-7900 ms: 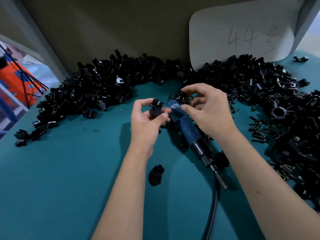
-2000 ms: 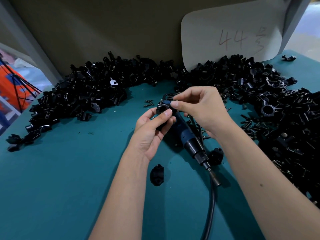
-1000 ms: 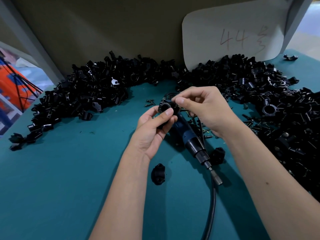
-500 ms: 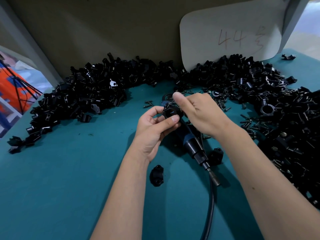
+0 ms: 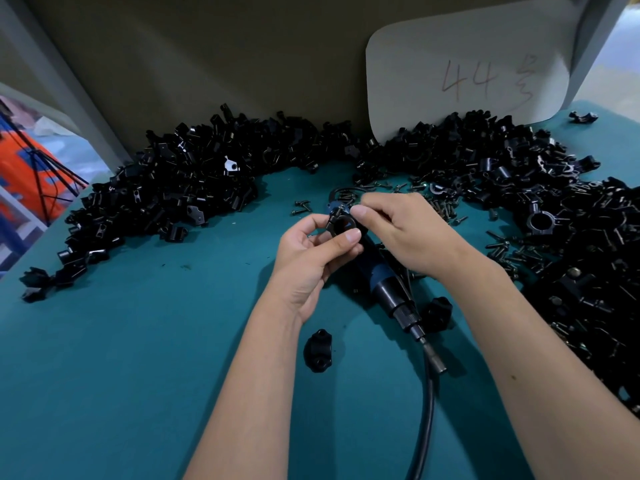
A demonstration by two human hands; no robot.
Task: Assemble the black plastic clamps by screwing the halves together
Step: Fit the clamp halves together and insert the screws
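My left hand (image 5: 313, 256) pinches a black ring-shaped clamp (image 5: 341, 226) between thumb and fingers, its round hole facing me. My right hand (image 5: 403, 230) touches the clamp's upper right side with thumb and forefinger closed; whether a screw sits between them is hidden. A blue and black electric screwdriver (image 5: 388, 289) lies on the teal table under both hands, its bit end pointing toward me and its black cable (image 5: 427, 410) running to the near edge. One loose clamp half (image 5: 318, 349) lies below my left wrist, another (image 5: 437, 311) beside the screwdriver.
Heaps of black clamp halves curve along the back: one at the left (image 5: 166, 188), one at the right (image 5: 554, 202). Loose screws (image 5: 512, 254) are scattered at the right. A white card (image 5: 467, 71) leans on the back wall. The teal table (image 5: 121, 375) surface extends toward me.
My right hand has shifted slightly to the right of the clamp, fingers still on it. My left hand keeps its grip on the clamp, which now shows its hole more clearly.
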